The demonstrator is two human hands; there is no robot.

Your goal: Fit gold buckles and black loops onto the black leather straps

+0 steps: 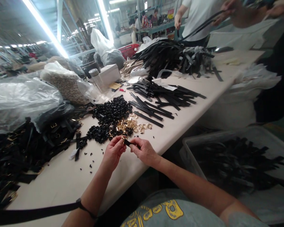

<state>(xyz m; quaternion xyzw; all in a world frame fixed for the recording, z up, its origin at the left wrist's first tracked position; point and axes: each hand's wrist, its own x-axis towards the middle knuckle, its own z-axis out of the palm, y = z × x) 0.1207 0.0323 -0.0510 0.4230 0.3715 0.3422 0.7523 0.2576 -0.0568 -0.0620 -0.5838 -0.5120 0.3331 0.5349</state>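
Note:
My left hand [115, 151] pinches a small gold buckle [123, 137] at the front of the table. A short black strap [127, 142] runs from the buckle into my right hand [143, 150], whose thumb and fingers are closed on it. The strap's far end is hidden by that hand. Just beyond my fingers lie loose gold buckles [126, 125] and a heap of small black loops [115, 110]. Flat black straps [151, 119] are spread behind them to the right.
Finished-looking straps with buckles [49, 138] pile up on the left beside plastic bags [21, 94]. A bin [191, 154] of black strips stands below the table's right edge. Across the table a co-worker [201, 19] handles a long strip. A bottle [96, 77] stands at the back.

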